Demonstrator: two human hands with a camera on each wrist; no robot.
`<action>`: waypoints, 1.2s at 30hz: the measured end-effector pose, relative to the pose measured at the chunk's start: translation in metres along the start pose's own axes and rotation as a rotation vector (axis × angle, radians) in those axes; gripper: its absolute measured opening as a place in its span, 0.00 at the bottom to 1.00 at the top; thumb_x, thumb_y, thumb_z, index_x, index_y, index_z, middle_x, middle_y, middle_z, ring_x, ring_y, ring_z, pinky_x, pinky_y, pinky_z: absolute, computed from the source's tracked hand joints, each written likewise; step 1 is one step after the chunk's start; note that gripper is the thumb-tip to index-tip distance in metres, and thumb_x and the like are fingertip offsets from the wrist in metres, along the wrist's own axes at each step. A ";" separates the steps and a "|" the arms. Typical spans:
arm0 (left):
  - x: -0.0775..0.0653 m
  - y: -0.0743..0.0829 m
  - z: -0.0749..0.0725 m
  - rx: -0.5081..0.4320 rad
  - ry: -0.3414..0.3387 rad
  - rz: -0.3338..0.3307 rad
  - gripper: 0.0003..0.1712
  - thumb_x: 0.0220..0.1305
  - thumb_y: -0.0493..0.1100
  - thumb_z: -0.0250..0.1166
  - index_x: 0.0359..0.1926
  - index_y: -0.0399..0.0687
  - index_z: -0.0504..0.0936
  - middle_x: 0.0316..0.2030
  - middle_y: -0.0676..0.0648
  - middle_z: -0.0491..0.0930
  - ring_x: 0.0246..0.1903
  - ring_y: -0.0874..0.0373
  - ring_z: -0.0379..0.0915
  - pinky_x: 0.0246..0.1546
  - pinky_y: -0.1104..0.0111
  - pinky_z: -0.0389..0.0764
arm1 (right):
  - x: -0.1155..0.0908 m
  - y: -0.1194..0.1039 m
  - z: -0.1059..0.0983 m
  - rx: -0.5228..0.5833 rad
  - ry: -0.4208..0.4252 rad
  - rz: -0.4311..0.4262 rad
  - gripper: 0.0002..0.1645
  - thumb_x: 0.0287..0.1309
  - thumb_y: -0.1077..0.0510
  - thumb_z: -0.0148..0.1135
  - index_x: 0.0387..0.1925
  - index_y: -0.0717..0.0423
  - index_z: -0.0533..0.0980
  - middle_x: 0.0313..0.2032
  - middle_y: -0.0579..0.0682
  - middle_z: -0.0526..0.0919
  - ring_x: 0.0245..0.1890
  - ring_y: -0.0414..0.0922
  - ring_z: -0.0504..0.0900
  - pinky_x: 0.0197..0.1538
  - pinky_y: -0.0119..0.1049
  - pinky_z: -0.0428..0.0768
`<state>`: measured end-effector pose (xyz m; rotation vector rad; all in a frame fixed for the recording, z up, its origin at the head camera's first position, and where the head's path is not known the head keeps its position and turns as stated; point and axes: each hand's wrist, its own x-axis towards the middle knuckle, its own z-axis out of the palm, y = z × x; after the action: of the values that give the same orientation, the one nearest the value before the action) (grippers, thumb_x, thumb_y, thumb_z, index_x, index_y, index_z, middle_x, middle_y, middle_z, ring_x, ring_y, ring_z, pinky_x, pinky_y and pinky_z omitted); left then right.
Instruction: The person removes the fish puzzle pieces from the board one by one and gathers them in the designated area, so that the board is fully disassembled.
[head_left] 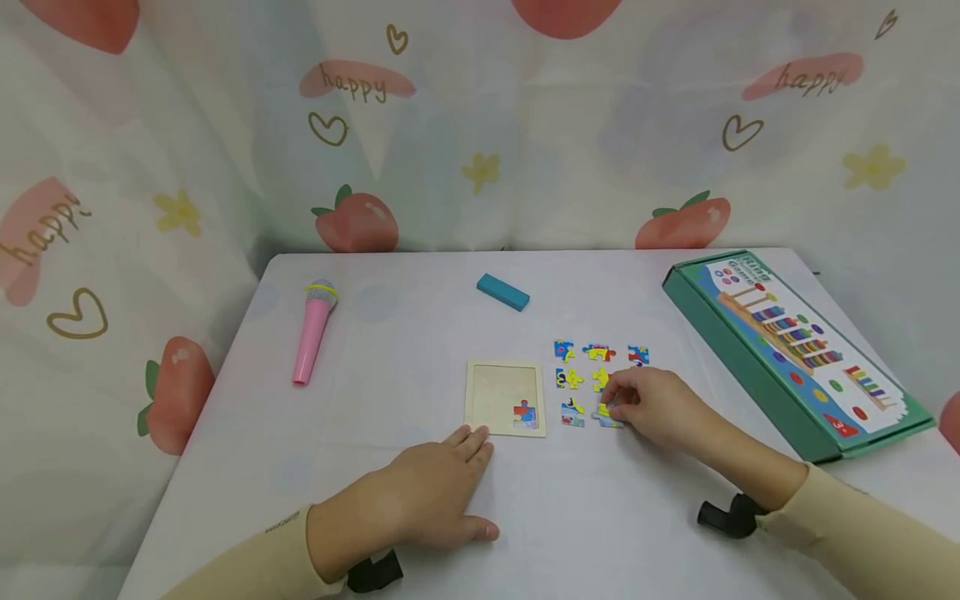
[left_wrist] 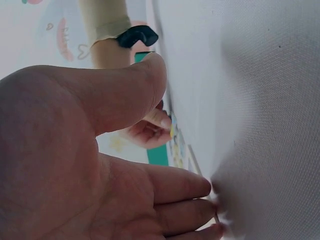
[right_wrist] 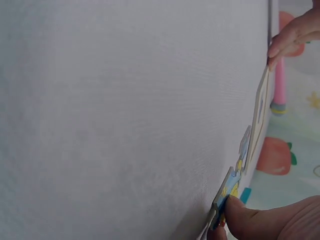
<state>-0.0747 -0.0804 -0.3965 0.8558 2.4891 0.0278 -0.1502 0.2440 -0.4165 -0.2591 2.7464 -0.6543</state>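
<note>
A square wooden puzzle tray point(head_left: 491, 392) lies in the middle of the table, with one red-and-blue jigsaw piece point(head_left: 525, 415) in its lower right corner. Straight fingers of my left hand point(head_left: 431, 492) rest at the tray's near left edge, thumb spread out to the side. To the right of the tray, several loose jigsaw pieces point(head_left: 573, 380) lie in rough rows. My right hand point(head_left: 660, 408) pinches a blue-and-yellow jigsaw piece point(right_wrist: 227, 190) between thumb and finger, at the near row. The fingers partly cover it and its neighbours in the head view.
A green game box point(head_left: 750, 367) stands to the right, close beyond my right forearm. Further back lies a blue block point(head_left: 503, 292). On the left is a pink toy microphone point(head_left: 312, 337). A patterned curtain point(head_left: 480, 108) hangs behind the white table point(head_left: 405, 333).
</note>
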 end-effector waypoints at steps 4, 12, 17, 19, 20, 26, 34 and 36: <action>0.000 0.000 0.000 -0.004 -0.001 0.000 0.58 0.68 0.79 0.62 0.84 0.46 0.63 0.86 0.47 0.55 0.86 0.49 0.51 0.81 0.56 0.67 | -0.002 -0.003 0.002 -0.019 0.021 0.004 0.06 0.63 0.61 0.76 0.39 0.48 0.86 0.31 0.47 0.79 0.37 0.46 0.75 0.39 0.37 0.74; 0.000 0.000 0.000 -0.005 -0.010 -0.003 0.58 0.68 0.78 0.62 0.84 0.47 0.63 0.86 0.47 0.55 0.86 0.49 0.52 0.81 0.57 0.67 | -0.003 -0.004 0.004 -0.038 0.065 0.016 0.08 0.62 0.62 0.77 0.37 0.49 0.84 0.31 0.46 0.79 0.36 0.46 0.75 0.38 0.36 0.74; -0.001 0.000 0.001 -0.001 -0.013 0.002 0.58 0.68 0.79 0.61 0.84 0.47 0.63 0.86 0.47 0.55 0.86 0.49 0.51 0.81 0.57 0.68 | -0.003 -0.010 0.004 -0.089 0.109 -0.025 0.10 0.58 0.62 0.79 0.39 0.50 0.84 0.31 0.47 0.78 0.35 0.46 0.76 0.37 0.36 0.73; 0.000 0.000 0.001 0.006 -0.009 0.005 0.58 0.68 0.79 0.61 0.84 0.47 0.63 0.86 0.47 0.55 0.86 0.50 0.51 0.81 0.57 0.68 | -0.001 -0.015 0.004 -0.087 0.114 -0.050 0.11 0.58 0.63 0.79 0.40 0.51 0.84 0.33 0.47 0.80 0.37 0.46 0.77 0.39 0.38 0.75; 0.000 -0.001 0.001 0.010 -0.007 0.005 0.58 0.68 0.79 0.61 0.84 0.47 0.62 0.86 0.47 0.55 0.86 0.50 0.51 0.81 0.57 0.68 | 0.000 -0.017 0.004 -0.081 0.112 -0.063 0.12 0.58 0.62 0.79 0.42 0.51 0.84 0.35 0.47 0.81 0.39 0.46 0.77 0.41 0.38 0.77; 0.000 -0.001 0.000 0.017 -0.001 0.003 0.58 0.68 0.79 0.61 0.84 0.47 0.63 0.86 0.47 0.55 0.86 0.50 0.52 0.81 0.57 0.67 | 0.008 -0.037 0.014 0.010 0.061 -0.146 0.18 0.59 0.60 0.81 0.49 0.50 0.85 0.45 0.46 0.86 0.40 0.44 0.78 0.45 0.37 0.81; 0.000 -0.001 -0.002 0.016 0.001 0.008 0.57 0.67 0.79 0.62 0.83 0.48 0.64 0.86 0.47 0.56 0.85 0.50 0.53 0.80 0.57 0.68 | 0.020 -0.065 0.033 0.073 0.023 -0.238 0.25 0.56 0.59 0.83 0.56 0.49 0.85 0.50 0.46 0.85 0.34 0.40 0.77 0.38 0.30 0.79; 0.000 -0.001 -0.002 0.014 0.003 0.010 0.57 0.67 0.79 0.62 0.83 0.47 0.64 0.86 0.47 0.56 0.85 0.50 0.53 0.80 0.57 0.68 | 0.023 -0.069 0.036 0.074 0.013 -0.249 0.26 0.55 0.59 0.83 0.56 0.50 0.85 0.50 0.47 0.84 0.32 0.40 0.77 0.35 0.30 0.79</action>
<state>-0.0766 -0.0809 -0.3951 0.8746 2.4906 0.0156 -0.1525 0.1626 -0.4207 -0.5879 2.7192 -0.8207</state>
